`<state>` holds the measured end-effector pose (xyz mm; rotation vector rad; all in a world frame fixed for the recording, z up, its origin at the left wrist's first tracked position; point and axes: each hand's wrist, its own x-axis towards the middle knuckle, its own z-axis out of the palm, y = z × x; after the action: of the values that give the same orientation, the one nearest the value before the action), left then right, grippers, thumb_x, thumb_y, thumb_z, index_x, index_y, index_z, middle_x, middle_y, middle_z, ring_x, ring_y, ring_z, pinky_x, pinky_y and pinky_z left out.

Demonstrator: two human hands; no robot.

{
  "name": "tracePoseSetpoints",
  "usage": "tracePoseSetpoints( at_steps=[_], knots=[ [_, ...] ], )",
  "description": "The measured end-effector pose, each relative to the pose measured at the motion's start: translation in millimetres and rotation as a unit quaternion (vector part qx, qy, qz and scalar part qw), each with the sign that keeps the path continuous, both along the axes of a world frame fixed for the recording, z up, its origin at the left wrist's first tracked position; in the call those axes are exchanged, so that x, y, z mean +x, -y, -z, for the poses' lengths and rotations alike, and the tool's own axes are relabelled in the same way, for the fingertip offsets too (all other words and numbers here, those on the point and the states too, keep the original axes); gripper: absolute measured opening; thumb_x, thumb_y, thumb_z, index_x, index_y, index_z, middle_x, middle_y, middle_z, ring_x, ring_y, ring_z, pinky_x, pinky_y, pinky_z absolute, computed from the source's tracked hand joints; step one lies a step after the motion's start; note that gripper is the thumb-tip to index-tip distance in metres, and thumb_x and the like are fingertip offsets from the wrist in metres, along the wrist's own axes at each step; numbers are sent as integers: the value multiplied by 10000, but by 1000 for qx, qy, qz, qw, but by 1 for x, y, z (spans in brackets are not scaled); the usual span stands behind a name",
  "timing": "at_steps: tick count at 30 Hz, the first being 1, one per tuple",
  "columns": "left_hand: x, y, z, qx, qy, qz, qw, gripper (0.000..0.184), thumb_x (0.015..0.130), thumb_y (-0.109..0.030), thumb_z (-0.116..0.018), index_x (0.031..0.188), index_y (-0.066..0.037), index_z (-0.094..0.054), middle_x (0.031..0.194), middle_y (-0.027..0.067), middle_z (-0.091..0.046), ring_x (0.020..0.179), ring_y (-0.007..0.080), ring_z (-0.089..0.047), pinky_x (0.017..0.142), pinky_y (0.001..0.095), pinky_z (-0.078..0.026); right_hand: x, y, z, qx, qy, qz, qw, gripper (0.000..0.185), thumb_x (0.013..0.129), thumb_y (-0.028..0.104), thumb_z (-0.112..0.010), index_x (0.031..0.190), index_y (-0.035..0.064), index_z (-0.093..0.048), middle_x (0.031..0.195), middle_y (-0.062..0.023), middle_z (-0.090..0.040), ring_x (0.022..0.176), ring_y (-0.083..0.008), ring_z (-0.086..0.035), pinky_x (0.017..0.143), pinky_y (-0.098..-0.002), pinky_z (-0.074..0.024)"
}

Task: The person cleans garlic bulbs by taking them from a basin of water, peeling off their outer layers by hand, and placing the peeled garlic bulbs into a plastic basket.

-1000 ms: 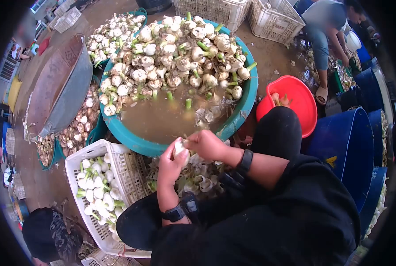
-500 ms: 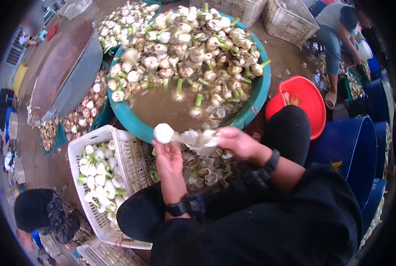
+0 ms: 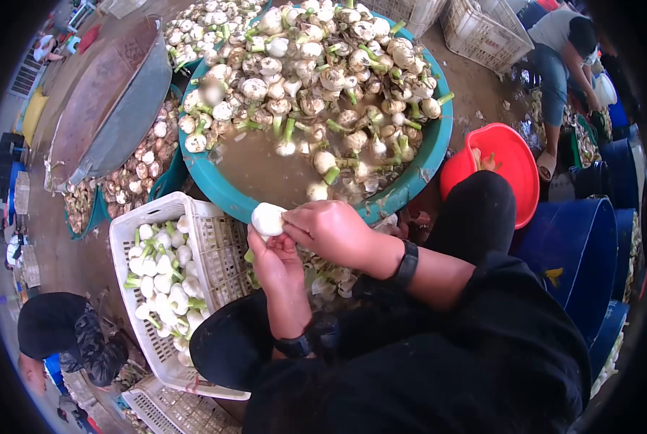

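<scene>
A clean white garlic bulb (image 3: 268,220) rests at the fingertips of my left hand (image 3: 278,269), whose fingers are curled around its lower side. My right hand (image 3: 332,230) is closed at the bulb's right side, its fingertips touching it. Both hands are over the near rim of a round teal tub (image 3: 218,189), which holds muddy water and a heap of unpeeled garlic bulbs (image 3: 313,76). Beneath my hands lie loose peeled skins (image 3: 327,281). On the left, a white crate (image 3: 211,253) holds peeled bulbs with green stem ends.
A red basin (image 3: 519,170) stands beside my right knee, with blue barrels (image 3: 569,249) beyond it. Sacks of garlic (image 3: 139,173) and a metal trough (image 3: 113,108) are at left. One co-worker (image 3: 562,58) bends at upper right; another person (image 3: 66,333) is at lower left.
The strip of skin seen stretched from my right hand half a second ago no longer shows there. My right hand has come back to the bulb, which stays in my left hand.
</scene>
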<state>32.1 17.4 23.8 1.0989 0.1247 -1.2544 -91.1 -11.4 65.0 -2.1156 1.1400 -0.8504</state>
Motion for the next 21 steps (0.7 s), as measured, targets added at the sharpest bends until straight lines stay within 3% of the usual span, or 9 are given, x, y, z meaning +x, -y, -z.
tracePoseSetpoints(
  at_steps=[2, 6, 8, 10, 12, 14, 15, 17, 21],
  knots=[
    [-1, 1, -5, -1, 76, -18, 997, 318, 885, -359, -494, 972, -58, -552, 760, -9, -587, 571, 46, -520, 484, 164, -446, 2, -1, 6, -22, -29, -13, 999, 154, 764, 181, -542, 680, 52, -546, 679, -125, -583, 649, -307, -584, 570, -392, -481],
    [2, -1, -2, 4, 81, 35, 996, 286, 875, -340, -509, 964, -71, -554, 743, -11, -586, 558, 49, -515, 480, 168, -443, -4, 14, 23, -89, -83, -30, 992, 138, 721, 165, -557, 673, 36, -552, 659, -125, -581, 627, -304, -584, 555, -387, -477],
    [4, -5, 1, -8, -23, 66, 998, 269, 861, -328, -526, 958, -79, -554, 741, -6, -589, 539, 55, -509, 478, 162, -439, -16, 26, 27, 115, 50, 84, 989, 114, 674, 114, -578, 678, 10, -625, 640, -142, -601, 554, -300, -586, 529, -337, -478],
    [8, -4, -4, -5, -38, 47, 998, 259, 848, -320, -537, 948, -83, -561, 749, 1, -594, 522, 58, -506, 459, 155, -438, -28, 30, 30, 147, 84, 129, 977, 99, 672, 88, -570, 683, 16, -638, 633, -138, -605, 527, -289, -586, 522, -319, -477],
    [13, -1, -2, 12, -61, 15, 998, 248, 847, -305, -528, 936, -78, -568, 742, 5, -593, 505, 58, -498, 427, 159, -435, -22, 18, 26, 122, 98, 92, 983, 97, 684, 103, -590, 722, 33, -646, 710, -130, -629, 612, -242, -617, 555, -311, -491],
    [12, 0, 3, 19, -90, 17, 996, 244, 857, -293, -499, 927, -71, -573, 730, 8, -596, 492, 61, -501, 406, 162, -436, -8, 6, 20, -167, 46, -27, 984, 101, 682, 114, -592, 747, 51, -639, 755, -92, -628, 689, -207, -615, 580, -312, -496],
    [12, -1, 4, 20, -100, 39, 994, 248, 864, -290, -484, 928, -67, -573, 726, 11, -597, 482, 64, -501, 408, 158, -437, -6, 3, 18, -166, 44, -23, 985, 101, 682, 114, -592, 747, 51, -639, 755, -92, -628, 689, -207, -615, 580, -312, -496],
    [15, 0, 8, 2, -89, 65, 994, 263, 881, -283, -444, 932, -59, -572, 729, 15, -604, 465, 68, -501, 407, 153, -437, -4, 1, 16, -193, -87, -59, 976, 96, 666, 130, -576, 735, 70, -610, 745, -48, -593, 708, -199, -592, 584, -321, -493],
    [16, -2, 12, 63, -54, 63, 995, 258, 883, -286, -433, 918, -70, -570, 696, 5, -588, 465, 67, -498, 393, 160, -427, -6, 7, 19, -155, -123, -77, 977, 71, 645, 132, -569, 685, 74, -582, 666, -33, -542, 642, -212, -567, 555, -332, -479]
  ],
)
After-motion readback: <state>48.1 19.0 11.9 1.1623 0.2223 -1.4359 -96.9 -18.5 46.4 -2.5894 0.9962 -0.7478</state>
